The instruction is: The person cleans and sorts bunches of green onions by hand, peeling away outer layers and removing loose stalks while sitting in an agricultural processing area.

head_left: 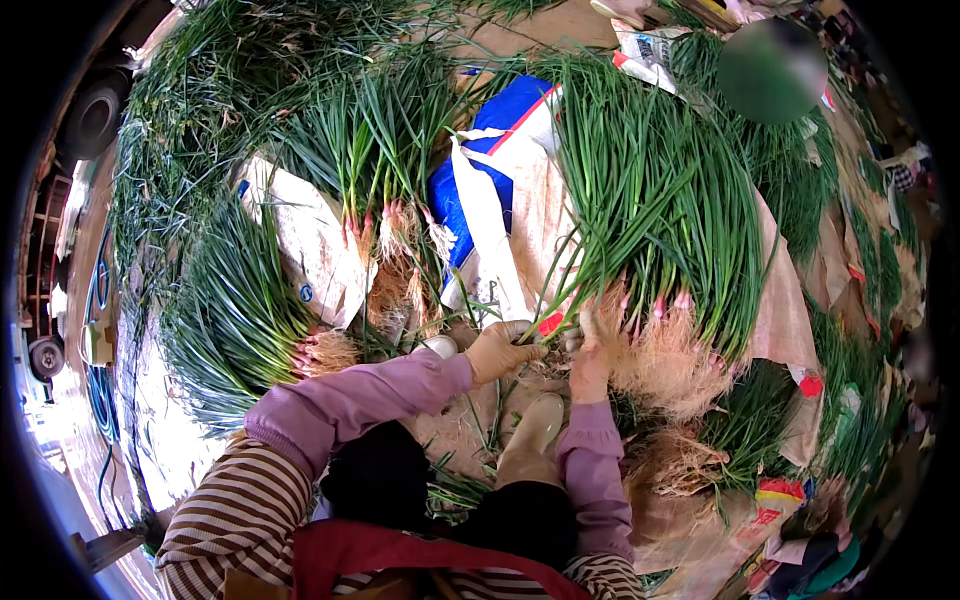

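The person wears a mauve long-sleeved top whose cuffs end just behind each hand, over a brown-and-cream striped garment at the shoulders. The left hand (503, 350) and right hand (592, 362) are each covered by a tan glove. Below them show pale rubber boots (537, 422), dark trousers and a red apron edge.

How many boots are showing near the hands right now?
2: one pale boot toe just left of the left hand, another boot below the right hand. Nothing suggests more.
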The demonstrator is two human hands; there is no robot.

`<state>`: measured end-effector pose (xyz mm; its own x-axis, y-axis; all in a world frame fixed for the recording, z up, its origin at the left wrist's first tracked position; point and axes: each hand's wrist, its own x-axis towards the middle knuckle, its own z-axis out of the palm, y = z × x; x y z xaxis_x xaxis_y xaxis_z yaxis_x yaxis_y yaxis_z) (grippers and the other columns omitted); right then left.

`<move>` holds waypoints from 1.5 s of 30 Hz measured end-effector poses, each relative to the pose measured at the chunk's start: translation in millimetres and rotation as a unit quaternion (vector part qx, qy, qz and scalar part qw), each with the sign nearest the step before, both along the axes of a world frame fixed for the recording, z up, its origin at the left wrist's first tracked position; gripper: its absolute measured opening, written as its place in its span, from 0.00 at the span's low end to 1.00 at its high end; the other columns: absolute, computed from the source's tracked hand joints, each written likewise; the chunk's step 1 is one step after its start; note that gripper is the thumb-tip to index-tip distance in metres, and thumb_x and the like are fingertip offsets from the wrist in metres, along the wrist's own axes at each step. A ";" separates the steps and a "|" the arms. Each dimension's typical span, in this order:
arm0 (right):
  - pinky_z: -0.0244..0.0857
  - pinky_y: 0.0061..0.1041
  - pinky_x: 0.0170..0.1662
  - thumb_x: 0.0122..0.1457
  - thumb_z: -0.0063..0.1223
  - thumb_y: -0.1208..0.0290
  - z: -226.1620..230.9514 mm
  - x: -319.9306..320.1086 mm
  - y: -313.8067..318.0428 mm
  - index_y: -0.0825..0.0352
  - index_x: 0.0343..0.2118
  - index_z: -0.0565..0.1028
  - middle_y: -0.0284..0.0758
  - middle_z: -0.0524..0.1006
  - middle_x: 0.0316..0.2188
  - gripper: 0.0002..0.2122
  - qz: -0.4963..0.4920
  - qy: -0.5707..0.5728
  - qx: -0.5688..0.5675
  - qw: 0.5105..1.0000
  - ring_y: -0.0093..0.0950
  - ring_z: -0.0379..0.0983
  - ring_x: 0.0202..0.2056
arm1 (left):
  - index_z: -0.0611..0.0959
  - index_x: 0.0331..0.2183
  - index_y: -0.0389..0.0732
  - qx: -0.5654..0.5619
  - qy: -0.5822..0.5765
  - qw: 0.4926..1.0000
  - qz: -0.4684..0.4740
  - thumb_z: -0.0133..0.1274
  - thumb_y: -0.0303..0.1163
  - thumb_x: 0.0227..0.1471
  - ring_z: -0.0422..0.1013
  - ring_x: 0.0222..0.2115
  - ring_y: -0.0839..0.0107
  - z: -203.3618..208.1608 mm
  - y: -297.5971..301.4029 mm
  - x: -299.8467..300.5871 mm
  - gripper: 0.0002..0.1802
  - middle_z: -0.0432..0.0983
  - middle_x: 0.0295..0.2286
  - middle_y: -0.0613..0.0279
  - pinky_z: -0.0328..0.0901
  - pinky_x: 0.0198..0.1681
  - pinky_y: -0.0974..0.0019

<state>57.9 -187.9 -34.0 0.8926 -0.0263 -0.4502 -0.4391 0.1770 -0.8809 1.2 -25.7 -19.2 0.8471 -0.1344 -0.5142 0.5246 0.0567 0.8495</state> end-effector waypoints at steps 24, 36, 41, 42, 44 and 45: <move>0.64 0.30 0.34 0.57 0.45 0.60 -97.2 -28.2 9.5 0.66 0.35 0.71 0.37 0.72 0.28 0.13 0.323 -0.154 -0.133 0.924 0.30 0.69 0.30 | 0.80 0.33 0.45 -0.101 0.028 0.992 -0.068 0.44 0.44 0.57 0.58 0.12 0.80 18.3 12.8 -19.9 0.15 0.67 0.16 0.70 0.53 0.13 0.74; 0.65 0.20 0.32 0.56 0.50 0.67 -40.6 -69.5 -21.6 0.70 0.46 0.71 0.32 0.74 0.30 0.17 0.353 0.175 0.028 0.919 0.20 0.69 0.31 | 0.81 0.36 0.41 0.024 0.004 1.000 0.005 0.49 0.40 0.56 0.65 0.19 0.83 -9.1 21.7 -16.2 0.14 0.73 0.20 0.69 0.62 0.21 0.75; 0.61 0.19 0.25 0.59 0.47 0.66 -4.3 -18.3 -11.0 0.71 0.39 0.74 0.31 0.72 0.22 0.13 0.116 -0.003 0.037 0.993 0.18 0.65 0.22 | 0.81 0.34 0.41 -0.042 0.044 0.998 -0.018 0.51 0.35 0.55 0.63 0.16 0.84 6.8 11.6 -8.4 0.10 0.73 0.19 0.70 0.59 0.19 0.76; 0.60 0.18 0.24 0.59 0.47 0.69 -5.2 -16.6 -7.0 0.71 0.38 0.75 0.31 0.72 0.22 0.11 0.073 0.016 0.055 0.996 0.17 0.65 0.22 | 0.82 0.34 0.41 -0.053 0.045 0.998 -0.011 0.52 0.35 0.54 0.63 0.16 0.84 5.9 10.1 -7.3 0.09 0.73 0.18 0.70 0.59 0.18 0.76; 0.59 0.16 0.24 0.58 0.46 0.75 -0.4 -22.6 1.1 0.69 0.39 0.75 0.32 0.74 0.22 0.09 0.160 0.070 -0.029 0.984 0.17 0.65 0.21 | 0.82 0.33 0.41 -0.069 0.056 0.996 0.013 0.53 0.35 0.53 0.62 0.15 0.84 -2.3 11.9 -13.2 0.09 0.72 0.17 0.70 0.59 0.18 0.75; 0.60 0.18 0.25 0.57 0.47 0.73 -8.4 -28.7 4.4 0.68 0.40 0.75 0.33 0.75 0.22 0.10 0.234 0.110 -0.074 0.963 0.19 0.66 0.21 | 0.82 0.33 0.41 -0.041 0.028 0.999 0.020 0.53 0.35 0.53 0.63 0.15 0.84 -9.0 15.0 -16.2 0.09 0.72 0.17 0.70 0.58 0.18 0.75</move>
<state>29.2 -183.5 -42.4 0.7057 0.2785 -0.6515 -0.6188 -0.2058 -0.7581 -15.1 -10.7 -28.3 0.8225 -0.1448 -0.5501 0.5676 0.1471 0.8100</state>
